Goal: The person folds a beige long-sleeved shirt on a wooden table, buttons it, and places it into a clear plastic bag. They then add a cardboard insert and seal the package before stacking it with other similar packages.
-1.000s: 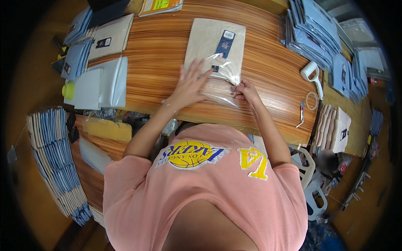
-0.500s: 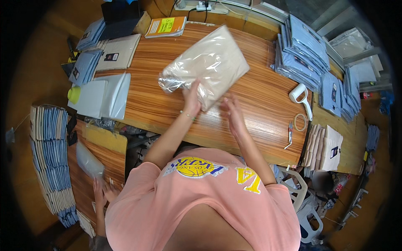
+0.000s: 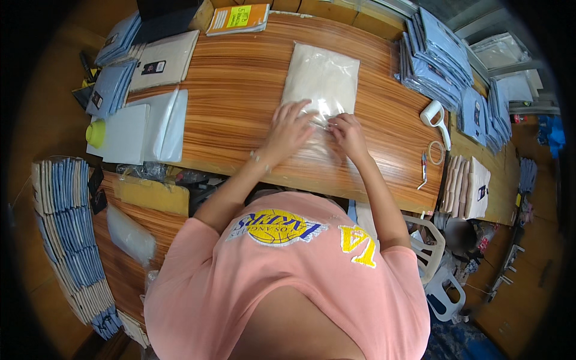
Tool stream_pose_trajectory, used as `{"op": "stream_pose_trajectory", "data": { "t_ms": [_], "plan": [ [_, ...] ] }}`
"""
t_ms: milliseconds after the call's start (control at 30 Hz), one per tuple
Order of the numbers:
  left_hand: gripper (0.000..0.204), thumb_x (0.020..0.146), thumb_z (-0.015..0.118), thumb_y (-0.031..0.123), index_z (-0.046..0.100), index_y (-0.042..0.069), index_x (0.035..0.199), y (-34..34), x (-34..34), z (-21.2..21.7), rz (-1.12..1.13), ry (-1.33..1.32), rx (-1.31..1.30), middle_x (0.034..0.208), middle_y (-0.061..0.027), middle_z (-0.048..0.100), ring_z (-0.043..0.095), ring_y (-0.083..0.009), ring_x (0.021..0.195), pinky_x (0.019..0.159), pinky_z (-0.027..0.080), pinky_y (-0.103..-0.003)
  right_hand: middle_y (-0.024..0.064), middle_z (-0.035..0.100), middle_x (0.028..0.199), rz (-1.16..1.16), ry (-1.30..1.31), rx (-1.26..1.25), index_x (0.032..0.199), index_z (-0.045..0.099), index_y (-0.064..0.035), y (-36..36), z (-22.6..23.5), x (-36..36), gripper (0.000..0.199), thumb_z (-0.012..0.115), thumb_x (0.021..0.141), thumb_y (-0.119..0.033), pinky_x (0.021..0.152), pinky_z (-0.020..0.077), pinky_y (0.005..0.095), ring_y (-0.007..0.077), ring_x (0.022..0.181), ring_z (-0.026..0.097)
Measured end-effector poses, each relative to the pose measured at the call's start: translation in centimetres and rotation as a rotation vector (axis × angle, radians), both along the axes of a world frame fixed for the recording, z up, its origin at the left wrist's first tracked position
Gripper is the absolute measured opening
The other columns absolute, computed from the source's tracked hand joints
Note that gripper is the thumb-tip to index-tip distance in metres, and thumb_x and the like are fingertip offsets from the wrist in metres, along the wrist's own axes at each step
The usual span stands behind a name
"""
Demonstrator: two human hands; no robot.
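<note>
A folded cream garment in a clear plastic bag (image 3: 321, 75) lies flat on the table in front of me, its long sides running away from me. My left hand (image 3: 289, 131) rests on its near left corner, fingers stretched out over the plastic. At the near right corner my right hand (image 3: 349, 135) has its fingers bent and pinched on the bag's near edge. Loose clear plastic spreads on the wood between and below both hands, slightly blurred.
Wood-grain table (image 3: 234, 90). At left: bagged cream garment (image 3: 165, 63), blue folded garments (image 3: 111, 87), clear bags (image 3: 171, 129), yellow-green round item (image 3: 95, 133), orange notebook (image 3: 238, 19). At right: blue stack (image 3: 435, 66), white lint roller (image 3: 437, 120), snips (image 3: 423, 171), cream garments (image 3: 468, 186).
The bagged garment has gone from tilted and lifted to flat and straight on the table. My right hand has come onto its near edge. Another person's hands at lower left have left view.
</note>
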State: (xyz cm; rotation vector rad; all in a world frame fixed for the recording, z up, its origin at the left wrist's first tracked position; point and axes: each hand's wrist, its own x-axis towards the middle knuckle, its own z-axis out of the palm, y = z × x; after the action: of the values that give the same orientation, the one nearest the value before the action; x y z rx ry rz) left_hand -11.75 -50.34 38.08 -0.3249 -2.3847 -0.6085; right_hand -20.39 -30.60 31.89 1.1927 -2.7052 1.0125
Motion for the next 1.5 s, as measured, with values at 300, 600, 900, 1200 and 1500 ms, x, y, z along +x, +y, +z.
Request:
{"op": "stream_pose_trajectory", "data": {
  "t_ms": [300, 600, 900, 1200, 1500],
  "plan": [
    [0.017, 0.077, 0.061, 0.021, 0.060, 0.005, 0.081, -0.4, 1.9, -7.6, -0.272, -0.749, -0.062, 0.104, -0.0136, 0.058, 0.052, -0.0286, 0.101, 0.081, 0.044, -0.036, 0.0056, 0.054, 0.094, 0.106, 0.182, 0.444, 0.100, 0.055, -0.0101, -4.0, -0.9, 1.8, 0.031, 0.062, 0.071, -0.016, 0.078, 0.0386, 0.0384, 0.0243, 0.095, 0.050],
    [0.047, 0.081, 0.052, 0.019, 0.043, -0.009, 0.117, 0.8, 4.2, -11.5, -0.052, -0.357, -0.293, 0.130, -0.0214, 0.035, 0.031, -0.0337, 0.124, 0.103, 0.024, -0.049, 0.0119, 0.049, 0.120, 0.188, 0.597, 0.291, 0.109, 0.048, -0.0095, -5.5, -0.9, 0.0, 0.040, 0.062, 0.072, -0.016, 0.097, 0.0324, 0.0521, 0.0303, 0.119, 0.042],
    [0.053, 0.079, 0.052, 0.035, 0.049, -0.003, 0.115, 1.6, 1.8, -10.6, 0.133, -0.411, -0.227, 0.127, -0.0207, 0.040, 0.032, -0.0359, 0.122, 0.098, 0.021, -0.060, 0.0134, 0.059, 0.102, 0.293, 0.244, 0.250, 0.123, 0.042, -0.0087, -5.3, 1.9, -2.6, 0.053, 0.062, 0.075, -0.015, 0.067, 0.0506, 0.0376, 0.0279, 0.088, 0.060],
    [0.059, 0.081, 0.052, 0.045, 0.045, 0.007, 0.125, 3.3, 2.9, -10.5, 0.232, -0.542, -0.320, 0.127, -0.0154, 0.040, 0.032, -0.0337, 0.121, 0.095, 0.022, -0.064, 0.0083, 0.056, 0.110, 0.256, 0.310, 0.183, 0.119, 0.046, -0.0099, -5.3, -0.1, -1.4, 0.052, 0.064, 0.070, -0.015, 0.078, 0.0487, 0.0354, 0.0247, 0.102, 0.053],
    [0.041, 0.084, 0.051, 0.030, 0.051, 0.004, 0.115, -0.9, 7.8, -7.6, 0.115, -0.943, 0.008, 0.109, -0.0178, 0.054, 0.050, -0.0327, 0.101, 0.082, 0.041, -0.043, 0.0141, 0.051, 0.112, 0.049, 0.424, 0.078, 0.109, 0.053, -0.0082, -6.1, 1.4, 3.8, 0.040, 0.063, 0.071, -0.012, 0.085, 0.0410, 0.0399, 0.0312, 0.104, 0.047]
  ]
}}
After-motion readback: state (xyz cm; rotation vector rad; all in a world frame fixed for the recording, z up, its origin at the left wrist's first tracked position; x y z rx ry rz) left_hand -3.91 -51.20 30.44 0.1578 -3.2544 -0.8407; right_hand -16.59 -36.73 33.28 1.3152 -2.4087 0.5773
